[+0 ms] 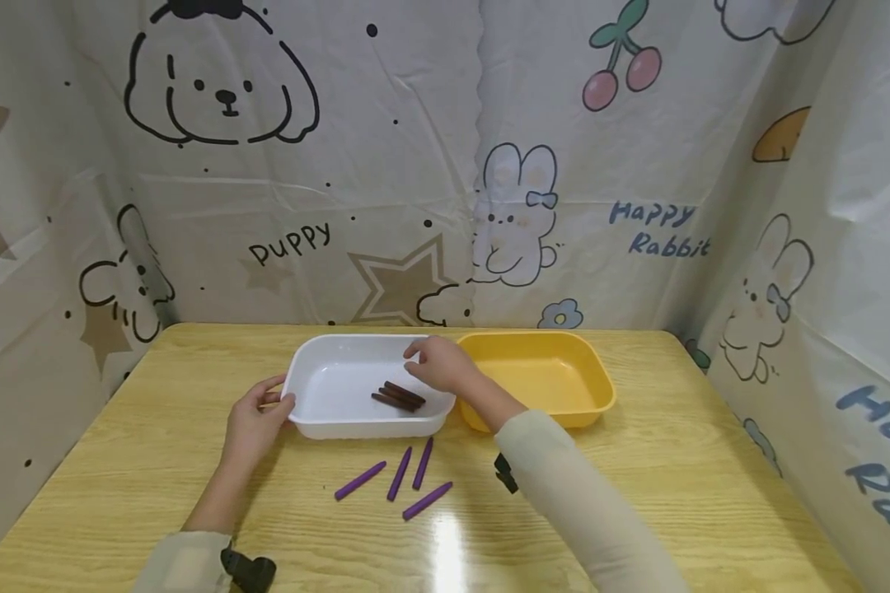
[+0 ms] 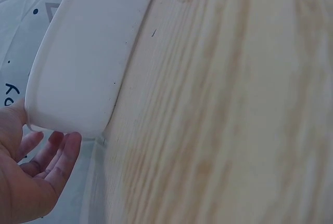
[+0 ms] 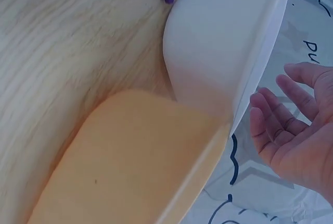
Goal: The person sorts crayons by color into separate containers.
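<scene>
A white plastic tray [image 1: 341, 430] stands on the table, with a few dark brown crayon-like sticks [image 1: 399, 396] lying together in its right part. My left hand [image 1: 258, 420] holds the tray's left end, thumb at the rim and fingers against the outer wall; the left wrist view shows that hand [image 2: 36, 174] from close by. Over the tray's right end hovers my right hand [image 1: 439, 363], fingers loosely bent. Nothing shows between those fingers in the right wrist view, where the hand [image 3: 299, 122] is apart from the tray wall [image 3: 223, 31].
Several purple crayons [image 1: 360, 480] lie scattered on the wooden table [image 1: 675, 494] in front of the white tray. A yellow tray [image 1: 534, 379] stands right beside the white one. Printed cloth [image 1: 415, 165] hangs behind and at both sides.
</scene>
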### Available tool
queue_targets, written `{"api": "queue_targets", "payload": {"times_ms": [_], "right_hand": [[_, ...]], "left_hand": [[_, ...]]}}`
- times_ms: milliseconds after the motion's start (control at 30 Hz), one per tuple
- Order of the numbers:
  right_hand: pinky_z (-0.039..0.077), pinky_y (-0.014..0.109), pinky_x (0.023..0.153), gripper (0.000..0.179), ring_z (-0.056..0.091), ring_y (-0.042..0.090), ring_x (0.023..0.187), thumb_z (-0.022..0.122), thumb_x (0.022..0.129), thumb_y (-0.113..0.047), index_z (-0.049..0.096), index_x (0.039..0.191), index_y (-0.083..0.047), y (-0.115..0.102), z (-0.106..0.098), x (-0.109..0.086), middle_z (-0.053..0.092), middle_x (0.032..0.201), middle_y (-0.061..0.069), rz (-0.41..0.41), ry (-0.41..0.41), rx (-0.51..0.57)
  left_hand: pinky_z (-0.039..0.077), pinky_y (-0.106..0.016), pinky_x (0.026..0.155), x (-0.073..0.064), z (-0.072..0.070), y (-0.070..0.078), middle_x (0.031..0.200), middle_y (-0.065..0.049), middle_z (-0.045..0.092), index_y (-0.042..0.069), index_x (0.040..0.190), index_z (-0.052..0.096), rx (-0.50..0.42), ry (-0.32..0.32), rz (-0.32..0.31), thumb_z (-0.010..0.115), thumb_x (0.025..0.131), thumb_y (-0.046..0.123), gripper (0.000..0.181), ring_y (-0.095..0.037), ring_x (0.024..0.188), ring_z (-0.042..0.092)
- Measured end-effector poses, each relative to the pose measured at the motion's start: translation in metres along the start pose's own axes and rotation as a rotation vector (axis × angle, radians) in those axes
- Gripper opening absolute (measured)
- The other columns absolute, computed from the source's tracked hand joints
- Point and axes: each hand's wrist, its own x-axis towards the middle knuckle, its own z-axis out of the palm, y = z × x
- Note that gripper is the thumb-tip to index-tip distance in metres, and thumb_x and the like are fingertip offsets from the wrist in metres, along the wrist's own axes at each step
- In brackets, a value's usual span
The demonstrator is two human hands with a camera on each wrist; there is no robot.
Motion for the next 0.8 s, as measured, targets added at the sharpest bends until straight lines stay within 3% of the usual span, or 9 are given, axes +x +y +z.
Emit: {"api": "queue_targets", "payload": {"times_ms": [267, 500, 800], "right_hand": [[0.047, 0.023, 0.060, 0.027, 0.054, 0.017, 0.073, 0.059, 0.091, -0.024, 0.066, 0.112, -0.008, 0.010, -0.008, -0.005, 0.065, 0.090, 0.008, 0.049, 0.013, 0.048], [0.046, 0.024, 0.059, 0.029, 0.054, 0.018, 0.074, 0.060, 0.090, -0.025, 0.066, 0.113, -0.007, 0.020, -0.017, -0.011, 0.064, 0.092, 0.010, 0.043, 0.043, 0.035], [0.043, 0.023, 0.053, 0.033, 0.052, 0.017, 0.068, 0.061, 0.089, -0.026, 0.064, 0.116, -0.007, 0.033, -0.028, -0.018, 0.061, 0.087, 0.009, 0.061, 0.079, 0.045]], "left_hand": [[0.056, -0.020, 0.071, -0.001, 0.000, -0.001, 0.118, -0.021, 0.055, 0.004, 0.136, 0.045, 0.010, -0.006, -0.011, 0.055, 0.093, 0.020, 0.047, -0.004, 0.083, 0.061], [0.056, -0.020, 0.072, -0.001, 0.000, 0.001, 0.120, -0.022, 0.055, 0.004, 0.137, 0.045, 0.004, -0.014, -0.011, 0.055, 0.093, 0.020, 0.048, -0.004, 0.084, 0.061], [0.056, -0.019, 0.069, 0.001, -0.001, -0.001, 0.118, -0.025, 0.058, 0.003, 0.135, 0.047, 0.019, -0.004, 0.030, 0.056, 0.093, 0.020, 0.047, 0.007, 0.075, 0.057]]}}
